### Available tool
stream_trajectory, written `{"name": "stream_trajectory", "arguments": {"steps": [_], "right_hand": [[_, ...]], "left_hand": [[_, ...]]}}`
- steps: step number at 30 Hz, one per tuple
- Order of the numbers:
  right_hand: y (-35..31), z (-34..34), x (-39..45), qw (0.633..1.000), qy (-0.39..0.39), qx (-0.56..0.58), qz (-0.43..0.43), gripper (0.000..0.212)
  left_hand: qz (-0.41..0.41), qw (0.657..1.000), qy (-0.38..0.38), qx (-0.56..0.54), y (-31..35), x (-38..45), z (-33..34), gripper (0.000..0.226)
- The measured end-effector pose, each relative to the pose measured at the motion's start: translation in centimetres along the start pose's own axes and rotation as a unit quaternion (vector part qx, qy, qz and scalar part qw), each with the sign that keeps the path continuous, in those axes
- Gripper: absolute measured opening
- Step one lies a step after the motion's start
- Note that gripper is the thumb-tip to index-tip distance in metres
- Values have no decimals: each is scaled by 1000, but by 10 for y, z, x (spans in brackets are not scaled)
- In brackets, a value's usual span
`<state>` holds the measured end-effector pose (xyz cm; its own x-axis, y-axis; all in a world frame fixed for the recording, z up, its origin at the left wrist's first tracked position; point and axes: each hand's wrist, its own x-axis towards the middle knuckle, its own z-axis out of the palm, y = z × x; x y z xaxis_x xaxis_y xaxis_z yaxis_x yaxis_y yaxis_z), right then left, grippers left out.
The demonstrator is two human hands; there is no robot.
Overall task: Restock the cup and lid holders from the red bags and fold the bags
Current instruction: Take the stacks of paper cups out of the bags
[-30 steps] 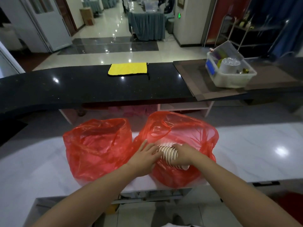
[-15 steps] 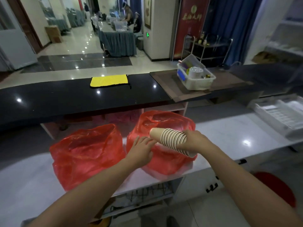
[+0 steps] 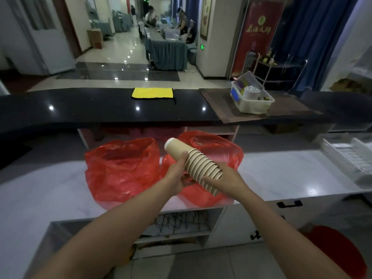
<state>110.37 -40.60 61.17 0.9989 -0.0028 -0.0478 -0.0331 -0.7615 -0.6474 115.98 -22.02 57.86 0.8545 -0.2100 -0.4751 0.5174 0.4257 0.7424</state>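
Now the stack of paper cups (image 3: 198, 167) is out of the right red bag (image 3: 217, 150) and held in the air in front of it, above the white marble counter (image 3: 281, 178) — half a second ago only the right hand had it, and the left hand lay on the bag's plastic. The left hand (image 3: 177, 174) has come up under the stack, its fingers curled round the upper part, thumb on top. The right hand (image 3: 225, 181) grasps the lower end, fingers wrapped round the rims there.

The stack lies tilted, its long axis running from lower right to upper left; the closed base of the outermost cup points up and away to the left, the open mouths point down toward the right wrist. The ribbed rims show along its near half.

The left red bag (image 3: 120, 168) stands just beside the right one, mouth open, both on the counter.

Beyond, a yellow cloth (image 3: 152, 93) lies on the black bar top (image 3: 80, 107), and a white plastic bin (image 3: 252, 97) sits further right. A red banner (image 3: 255, 35) carries gold characters — too blurred to read.
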Motion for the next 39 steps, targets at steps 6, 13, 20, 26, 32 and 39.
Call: {"name": "stream_trajectory", "arguments": {"steps": [6, 13, 20, 26, 32, 39], "right_hand": [[-15, 43, 6, 986, -117, 84, -86, 81], [-89, 130, 11, 933, -300, 73, -186, 58], [-223, 239, -12, 878, -359, 39, -314, 59], [-342, 335, -50, 829, -402, 4, -389, 70], [-427, 415, -85, 798, -462, 70, -381, 76], [-486, 479, -102, 745, -545, 105, -370, 88]], "left_hand": [[48, 993, 92, -53, 5, -35, -52, 64], [165, 942, 280, -85, 8, -110, -150, 68], [280, 855, 432, -63, 29, -207, -260, 72], [309, 797, 518, 34, 43, -287, -362, 86], [295, 763, 563, 119, 59, -346, -442, 89], [268, 735, 602, 161, 61, -382, -500, 78]]}}
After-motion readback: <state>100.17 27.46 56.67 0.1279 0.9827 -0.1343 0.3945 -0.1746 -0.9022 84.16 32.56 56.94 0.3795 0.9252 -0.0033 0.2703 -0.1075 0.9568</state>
